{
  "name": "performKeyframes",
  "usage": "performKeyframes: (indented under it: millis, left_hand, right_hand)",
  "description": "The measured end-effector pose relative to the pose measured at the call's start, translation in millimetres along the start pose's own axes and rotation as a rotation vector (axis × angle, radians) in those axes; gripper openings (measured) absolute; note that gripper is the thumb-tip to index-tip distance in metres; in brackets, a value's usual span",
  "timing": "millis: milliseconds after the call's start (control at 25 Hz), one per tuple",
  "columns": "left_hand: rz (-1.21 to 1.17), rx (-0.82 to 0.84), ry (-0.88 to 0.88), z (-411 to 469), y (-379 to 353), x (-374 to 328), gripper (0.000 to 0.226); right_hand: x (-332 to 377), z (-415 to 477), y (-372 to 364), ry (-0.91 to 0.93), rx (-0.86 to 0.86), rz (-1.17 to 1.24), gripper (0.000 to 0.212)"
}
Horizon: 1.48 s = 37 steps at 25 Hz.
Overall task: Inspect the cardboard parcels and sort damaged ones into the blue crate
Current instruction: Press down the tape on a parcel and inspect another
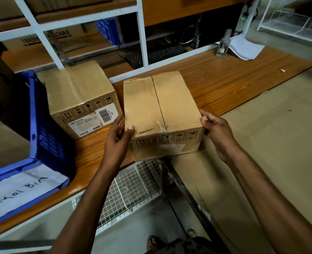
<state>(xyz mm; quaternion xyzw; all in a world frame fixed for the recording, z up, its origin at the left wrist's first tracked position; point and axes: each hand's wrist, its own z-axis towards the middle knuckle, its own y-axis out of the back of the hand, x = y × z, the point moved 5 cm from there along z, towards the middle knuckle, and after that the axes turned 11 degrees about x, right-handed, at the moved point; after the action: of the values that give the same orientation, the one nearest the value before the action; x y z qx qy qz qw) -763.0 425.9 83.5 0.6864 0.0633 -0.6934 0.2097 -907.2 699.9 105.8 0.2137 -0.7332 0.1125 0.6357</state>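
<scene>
Two cardboard parcels sit right of one blue crate (49,140) on a wooden counter (224,79). The labelled parcel (78,92) stands just beside the crate. Farther right, the taped parcel (160,110) is gripped by two hands: left hand (117,136) and right hand (216,131) curl around its near corners.

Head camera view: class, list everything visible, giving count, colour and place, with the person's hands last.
counter: 1, orange-brown wood, centre
blue crate: 1, blue, counter's left end
near parcel: 1, brown, counter's front edge
labelled parcel: 1, brown, beside the blue crate
keyboard: 1, black, behind the white frame
papers: several, white, counter's far right
left hand: 1, grips near parcel's left side
right hand: 1, grips near parcel's right side
</scene>
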Motion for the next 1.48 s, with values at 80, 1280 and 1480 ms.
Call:
performKeyframes:
  millis: [80,1280,1480]
  left_hand:
    - [0.029,-0.042,-0.011,-2,-4,-5,0.049]
    - [0.719,-0.294,-0.060,58,-11,-178,0.090]
    - [0.599,-0.067,-0.052,72,-23,-173,0.103]
  right_hand:
    - [1,-3,0,0.040,-0.022,-0.091,0.042]
    - [164,11,-4,0.259,-0.327,-0.460,0.113]
    - [155,23,-1,0.202,-0.167,-0.488,0.121]
